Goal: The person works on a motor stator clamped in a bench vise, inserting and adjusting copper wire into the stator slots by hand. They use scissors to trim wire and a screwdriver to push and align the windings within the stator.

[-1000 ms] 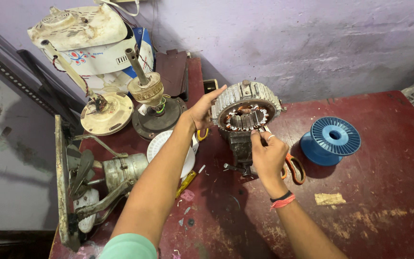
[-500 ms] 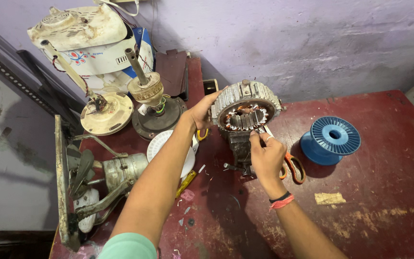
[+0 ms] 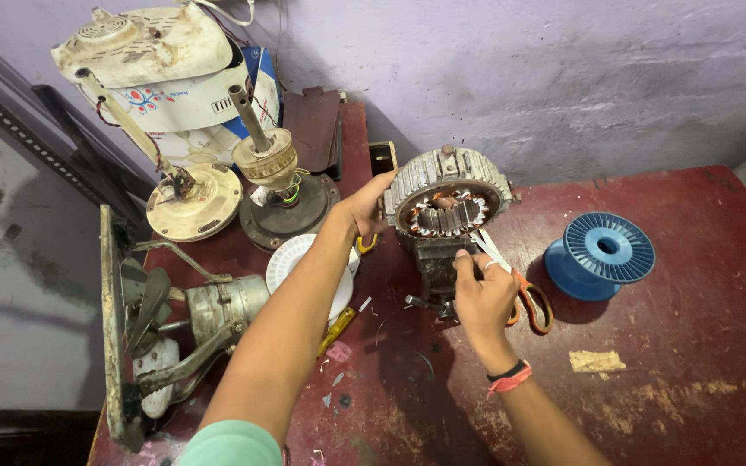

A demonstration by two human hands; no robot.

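Bench (image 3: 675,397): worn dark-red top, fills lower & right of view, purple wall behind.
Fan housing (image 3: 161,73): big cream plastic body w/ floral print, tipped on its side at far left corner of bench.
Fan guard & motor (image 3: 192,315): grey metal assy w/ blades, lying at left edge of bench, just beside left forearm.
Fan motor bases (image 3: 282,194): two round units w/ upright shafts, one cream, one dark, standing side by side betw. housing & stator.
Stator (image 3: 446,203): round finned grey motor core, copper windings in its slots, open face tilted toward viewer. Sits on a small vise (image 3: 436,263) near bench centre.
Spool (image 3: 602,255): empty blue plastic reel, lying to right of stator, near but apart.
White disc (image 3: 304,259): flat round plate, partly hidden under left arm.
Left hand (image 3: 364,207): grip closed on stator's left rim, thumb across the front, fingers behind.
Right hand (image 3: 481,293): just below stator; fingers pinch thin white strips (image 3: 485,246) that run up into the winding slots. Red & black bands on wrist.
Scissors (image 3: 533,302): orange handles, lying on bench, touching right side of right hand.
Screwdriver (image 3: 337,328): yellow handle, on bench under left forearm.
Paper scrap (image 3: 596,361): tan, right of right wrist, well apart.
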